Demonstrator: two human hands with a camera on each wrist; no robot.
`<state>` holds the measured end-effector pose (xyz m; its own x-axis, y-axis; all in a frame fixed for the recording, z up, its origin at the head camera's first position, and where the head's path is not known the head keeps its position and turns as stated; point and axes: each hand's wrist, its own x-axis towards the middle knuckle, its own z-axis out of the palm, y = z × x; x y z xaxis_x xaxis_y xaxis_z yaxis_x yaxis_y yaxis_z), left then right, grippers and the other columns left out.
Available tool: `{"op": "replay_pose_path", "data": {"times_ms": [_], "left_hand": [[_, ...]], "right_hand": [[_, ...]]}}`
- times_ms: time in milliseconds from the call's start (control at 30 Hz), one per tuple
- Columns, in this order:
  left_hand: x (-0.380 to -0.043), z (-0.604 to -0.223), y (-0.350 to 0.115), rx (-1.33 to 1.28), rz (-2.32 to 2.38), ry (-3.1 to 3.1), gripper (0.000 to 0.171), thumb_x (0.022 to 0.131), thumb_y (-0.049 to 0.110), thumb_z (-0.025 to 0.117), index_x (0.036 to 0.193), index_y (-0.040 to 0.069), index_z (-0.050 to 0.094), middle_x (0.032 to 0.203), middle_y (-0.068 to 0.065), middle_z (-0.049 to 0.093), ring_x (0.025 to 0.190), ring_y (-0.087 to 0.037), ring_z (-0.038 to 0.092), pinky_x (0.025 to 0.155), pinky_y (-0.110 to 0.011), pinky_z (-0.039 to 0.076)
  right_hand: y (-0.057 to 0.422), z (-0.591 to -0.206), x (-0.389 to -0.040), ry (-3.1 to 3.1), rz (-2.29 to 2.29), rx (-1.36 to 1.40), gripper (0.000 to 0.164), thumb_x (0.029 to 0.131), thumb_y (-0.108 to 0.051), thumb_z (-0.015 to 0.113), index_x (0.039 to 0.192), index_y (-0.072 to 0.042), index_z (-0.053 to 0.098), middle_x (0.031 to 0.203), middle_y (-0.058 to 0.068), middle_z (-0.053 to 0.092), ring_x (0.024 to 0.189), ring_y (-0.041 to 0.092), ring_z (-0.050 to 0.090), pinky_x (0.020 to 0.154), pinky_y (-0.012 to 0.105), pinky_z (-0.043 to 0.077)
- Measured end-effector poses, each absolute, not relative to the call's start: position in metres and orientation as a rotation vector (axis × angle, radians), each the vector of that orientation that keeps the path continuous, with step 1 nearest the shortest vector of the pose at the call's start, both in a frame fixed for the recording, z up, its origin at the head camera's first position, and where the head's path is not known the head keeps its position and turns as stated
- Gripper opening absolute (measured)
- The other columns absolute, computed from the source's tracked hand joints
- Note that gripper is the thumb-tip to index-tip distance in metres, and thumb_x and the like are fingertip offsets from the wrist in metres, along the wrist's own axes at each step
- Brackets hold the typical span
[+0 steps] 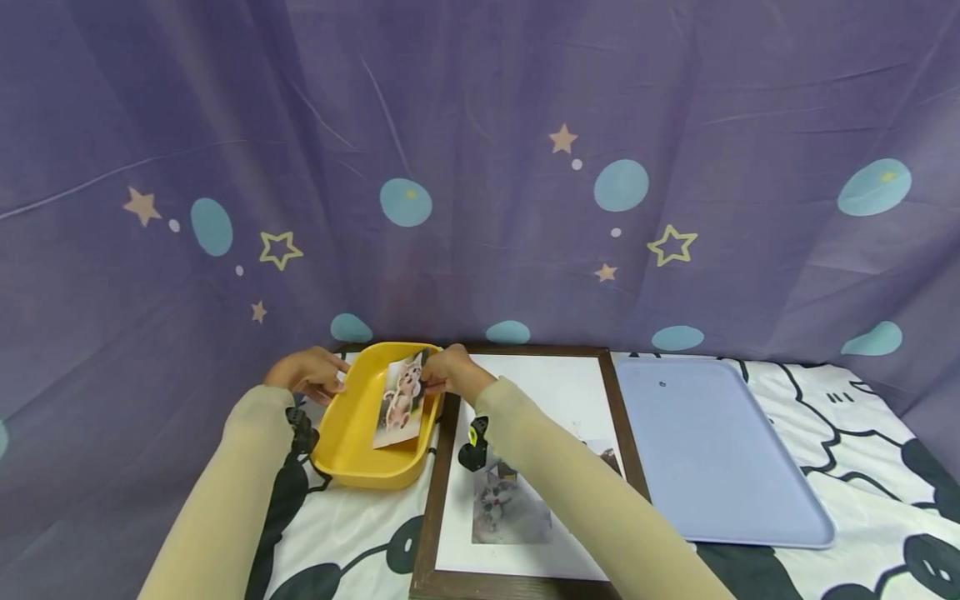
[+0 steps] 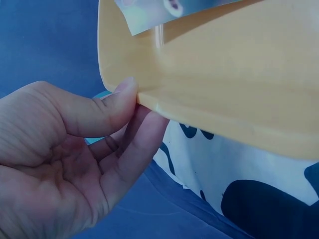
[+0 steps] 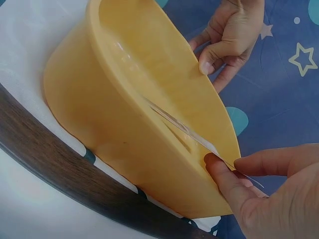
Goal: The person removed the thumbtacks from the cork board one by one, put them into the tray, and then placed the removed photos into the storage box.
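My left hand [image 1: 311,373] pinches the left rim of a yellow plastic tub [image 1: 348,433], thumb on top and fingers below, as the left wrist view shows. Between thumb and fingers, my right hand [image 1: 453,373] holds a photo print [image 1: 402,400] by its edge at the tub's far right corner. The print shows a pinkish animal figure and leans inside the tub; in the right wrist view the same photo print [image 3: 182,127] appears nearly edge-on. Inside the tub, the floor [image 2: 224,59] shows bare yellow plastic around the print.
Right of the tub lies a brown wooden frame [image 1: 626,425] with a white panel, bearing a grey cat picture [image 1: 510,508] partly under my right sleeve. Farther right is a pale blue tray [image 1: 720,458]. A patterned black-and-white cloth [image 1: 375,533] lies beneath; a purple curtain [image 1: 480,100] hangs behind.
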<state>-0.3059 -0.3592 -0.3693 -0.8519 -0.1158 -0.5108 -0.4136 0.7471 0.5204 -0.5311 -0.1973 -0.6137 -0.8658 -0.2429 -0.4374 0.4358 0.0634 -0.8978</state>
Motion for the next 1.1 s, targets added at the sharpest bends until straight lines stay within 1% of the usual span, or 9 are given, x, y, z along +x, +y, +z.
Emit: {"op": "replay_pose_path", "data": {"times_ms": [133, 200, 267, 367, 500, 667, 867, 1033, 1100], "left_hand": [[-0.306, -0.369, -0.359, -0.410, 0.894, 2.491, 0.058, 0.095, 0.000, 0.065, 0.149, -0.006, 0.045, 0.127, -0.020, 0.063, 0.083, -0.022, 0.068, 0.078, -0.033, 0.063], [-0.306, -0.369, -0.359, -0.415, 0.893, 2.490, 0.058, 0.095, 0.000, 0.065, 0.149, -0.006, 0.045, 0.128, -0.021, 0.063, 0.083, -0.022, 0.067, 0.079, -0.033, 0.063], [-0.306, -0.369, -0.359, -0.417, 0.885, 2.491, 0.058, 0.095, 0.000, 0.065, 0.149, -0.006, 0.045, 0.128, -0.021, 0.063, 0.083, -0.022, 0.067, 0.079, -0.033, 0.063], [-0.307, -0.369, -0.358, -0.427, 0.885, 2.493, 0.058, 0.095, 0.001, 0.066, 0.148, -0.006, 0.045, 0.128, -0.021, 0.062, 0.083, -0.023, 0.067, 0.079, -0.033, 0.063], [-0.309, -0.370, -0.358, -0.441, 0.890, 2.493, 0.058, 0.094, 0.001, 0.067, 0.148, -0.005, 0.047, 0.128, -0.021, 0.063, 0.084, -0.023, 0.067, 0.079, -0.034, 0.063], [-0.311, -0.371, -0.359, -0.426, 0.883, 2.493, 0.057, 0.095, 0.001, 0.066, 0.148, -0.005, 0.047, 0.124, -0.019, 0.065, 0.082, -0.022, 0.067, 0.078, -0.033, 0.063], [-0.315, -0.375, -0.361, -0.446, 0.891, 2.483, 0.055, 0.095, 0.000, 0.066, 0.147, -0.005, 0.048, 0.120, -0.017, 0.066, 0.079, -0.022, 0.067, 0.076, -0.032, 0.063], [-0.316, -0.376, -0.362, -0.466, 0.905, 2.474, 0.055, 0.095, -0.001, 0.065, 0.148, -0.004, 0.048, 0.128, -0.020, 0.064, 0.082, -0.022, 0.069, 0.077, -0.033, 0.063], [-0.315, -0.374, -0.362, -0.462, 0.901, 2.472, 0.056, 0.095, -0.001, 0.065, 0.148, -0.004, 0.047, 0.129, -0.020, 0.063, 0.082, -0.022, 0.069, 0.078, -0.032, 0.063]], "right_hand": [[-0.191, -0.591, -0.510, 1.913, -1.839, 0.191, 0.043, 0.062, 0.020, 0.073, 0.101, 0.007, 0.060, 0.070, 0.019, 0.065, 0.059, 0.032, 0.067, 0.056, 0.048, 0.061], [-0.178, -0.548, -0.472, 1.948, -1.823, 0.197, 0.039, 0.068, 0.020, 0.070, 0.104, 0.008, 0.059, 0.071, 0.018, 0.065, 0.061, 0.031, 0.068, 0.060, 0.047, 0.062], [-0.161, -0.500, -0.430, 1.952, -1.824, 0.186, 0.035, 0.070, 0.020, 0.069, 0.101, 0.009, 0.059, 0.070, 0.018, 0.063, 0.061, 0.031, 0.066, 0.059, 0.044, 0.062], [-0.138, -0.432, -0.369, 1.982, -1.824, 0.179, 0.036, 0.073, 0.021, 0.067, 0.106, 0.012, 0.058, 0.078, 0.020, 0.063, 0.069, 0.031, 0.067, 0.070, 0.045, 0.064], [-0.124, -0.387, -0.324, 2.028, -1.821, 0.182, 0.040, 0.081, 0.019, 0.061, 0.119, 0.013, 0.054, 0.087, 0.017, 0.061, 0.079, 0.031, 0.065, 0.087, 0.046, 0.061], [-0.122, -0.381, -0.319, 2.023, -1.820, 0.164, 0.043, 0.083, 0.019, 0.060, 0.126, 0.014, 0.051, 0.082, 0.014, 0.057, 0.085, 0.032, 0.065, 0.093, 0.047, 0.059], [-0.127, -0.386, -0.326, 1.959, -1.810, 0.146, 0.048, 0.080, 0.022, 0.059, 0.126, 0.013, 0.047, 0.076, 0.013, 0.053, 0.065, 0.024, 0.056, 0.093, 0.051, 0.058], [-0.136, -0.395, -0.335, 1.984, -1.774, 0.182, 0.054, 0.079, 0.023, 0.060, 0.130, 0.015, 0.046, 0.099, 0.024, 0.060, 0.084, 0.035, 0.066, 0.087, 0.050, 0.061], [-0.139, -0.406, -0.345, 1.964, -1.791, 0.171, 0.056, 0.076, 0.024, 0.062, 0.129, 0.016, 0.046, 0.101, 0.027, 0.060, 0.086, 0.039, 0.067, 0.078, 0.048, 0.063]]}}
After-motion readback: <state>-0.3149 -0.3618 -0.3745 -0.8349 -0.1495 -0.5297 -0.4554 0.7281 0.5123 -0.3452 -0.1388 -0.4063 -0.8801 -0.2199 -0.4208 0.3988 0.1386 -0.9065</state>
